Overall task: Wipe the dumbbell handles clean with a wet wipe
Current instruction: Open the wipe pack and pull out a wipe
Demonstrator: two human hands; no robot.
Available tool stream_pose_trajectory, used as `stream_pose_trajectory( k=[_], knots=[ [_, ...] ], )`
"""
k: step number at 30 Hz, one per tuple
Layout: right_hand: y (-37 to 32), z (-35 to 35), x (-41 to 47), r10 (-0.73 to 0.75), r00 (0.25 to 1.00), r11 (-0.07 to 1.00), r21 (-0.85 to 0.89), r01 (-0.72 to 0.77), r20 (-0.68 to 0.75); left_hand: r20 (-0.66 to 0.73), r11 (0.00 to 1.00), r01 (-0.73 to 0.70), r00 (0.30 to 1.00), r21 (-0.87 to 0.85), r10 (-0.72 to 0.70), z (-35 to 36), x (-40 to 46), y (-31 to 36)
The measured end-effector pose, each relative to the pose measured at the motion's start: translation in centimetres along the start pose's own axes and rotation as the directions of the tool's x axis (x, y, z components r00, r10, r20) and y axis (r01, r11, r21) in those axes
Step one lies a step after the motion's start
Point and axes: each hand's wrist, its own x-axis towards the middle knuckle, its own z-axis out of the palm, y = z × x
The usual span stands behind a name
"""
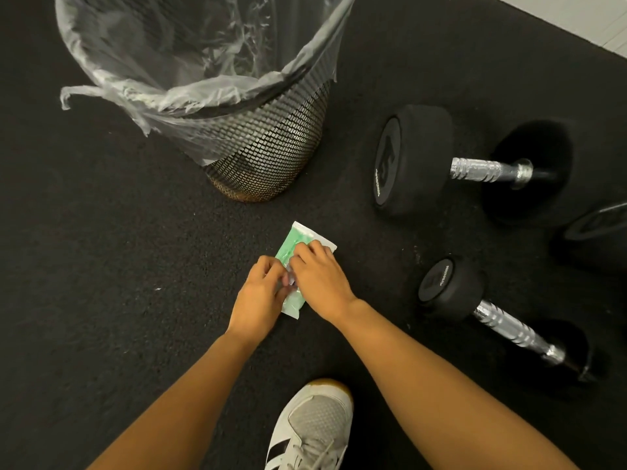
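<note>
Wipe pack (294, 247) mid hidden under both hands; fingertips blurred. 3rd dumbbell (597, 225) cut off at rt edge.

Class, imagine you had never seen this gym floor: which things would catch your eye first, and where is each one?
At the centre, the left hand and right hand work together on a green wet wipe packet lying on the black floor mat. Behind it stands a mesh wastebasket with a clear plastic liner. To the right lie two black dumbbells with shiny handles, the farther dumbbell and the nearer dumbbell.

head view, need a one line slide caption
Both hands, left and right, work at a green wet wipe pack on the floor beside two dumbbells.
</note>
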Motion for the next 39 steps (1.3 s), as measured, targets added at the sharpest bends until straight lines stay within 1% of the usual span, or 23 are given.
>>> stream_pose_trajectory(
  k=[2,6,11,15,18,19,21,23,25,28,30,32,33,35,36,37,38,39],
  knots=[
    [0.2,0.3,-0.2,0.001,1.0,0.999,0.047,0.001,-0.028,-0.007,1.0,0.006,1.0,-0.012,-0.007,0.0,0.0,0.1],
    [0.2,0.8,-1.1,0.035,0.991,0.975,0.222,-0.005,-0.132,-0.004,1.0,0.014,1.0,-0.017,-0.014,0.0,-0.1,0.4],
    [-0.1,1.5,-2.4,0.126,0.954,0.895,0.446,0.009,-0.272,0.015,0.999,0.031,0.999,-0.011,-0.031,-0.1,-0.1,0.7],
    [-0.2,1.6,-3.5,0.198,0.911,0.862,0.507,0.014,-0.362,0.034,0.995,0.098,0.995,-0.009,-0.098,0.0,0.1,0.8],
    [-0.5,1.5,-4.0,0.23,0.892,0.859,0.512,0.002,-0.389,0.034,0.983,0.17,0.985,-0.064,-0.168,0.0,0.2,1.1],
    [-0.5,1.4,-4.2,0.254,0.877,0.842,0.54,0.007,-0.408,0.031,0.978,0.186,0.982,-0.09,-0.184,0.0,0.1,1.1],
    [-0.3,0.7,-4.3,0.353,0.828,0.786,0.618,-0.011,-0.435,0.024,0.97,0.213,0.977,-0.114,-0.211,0.0,0.0,1.1],
    [0.2,-0.3,-4.3,0.439,0.773,0.763,0.645,-0.051,-0.458,0.018,0.983,0.177,0.984,-0.058,-0.176,0.1,-0.1,1.0],
    [0.9,-1.0,-4.4,0.483,0.733,0.777,0.62,-0.107,-0.479,0.049,0.996,0.065,0.996,0.055,-0.068,0.3,-0.1,0.9],
    [1.5,-1.7,-4.7,0.531,0.723,0.752,0.639,-0.163,-0.441,0.095,0.975,-0.066,0.994,0.21,0.047,0.6,-0.3,1.0],
    [1.8,-1.9,-5.1,0.559,0.716,0.72,0.674,-0.168,-0.418,0.118,0.956,-0.073,0.992,0.284,0.04,0.7,-0.1,1.4],
    [1.9,-2.6,-5.5,0.611,0.697,0.647,0.744,-0.165,-0.377,0.122,0.956,-0.012,0.992,0.294,-0.025,0.6,0.2,2.2],
    [1.8,-3.1,-5.7,0.65,0.678,0.596,0.783,-0.176,-0.343,0.093,0.968,0.047,0.993,0.245,-0.071,0.5,0.4,2.8],
    [1.6,-4.1,-6.0,0.739,0.625,0.471,0.857,-0.211,-0.252,-0.034,0.987,0.163,0.986,0.016,-0.162,-0.3,0.8,5.0],
    [1.6,-4.6,-6.1,0.777,0.593,0.407,0.886,-0.22,-0.21,-0.116,0.978,0.171,0.976,-0.12,-0.185,-0.9,0.9,6.3],
    [1.5,-5.2,-6.2,0.807,0.564,0.353,0.909,-0.223,-0.175,-0.19,0.964,0.143,0.964,-0.223,-0.187,-1.6,1.0,7.9],
    [1.5,-5.8,-6.3,0.828,0.541,0.306,0.926,-0.22,-0.145,-0.227,0.954,0.102,0.959,-0.282,-0.169,-2.2,1.2,9.5],
    [1.6,-6.3,-6.4,0.843,0.526,0.253,0.945,-0.209,-0.11,-0.222,0.946,0.066,0.964,-0.319,-0.143,-2.7,1.3,11.0]
  ],
)
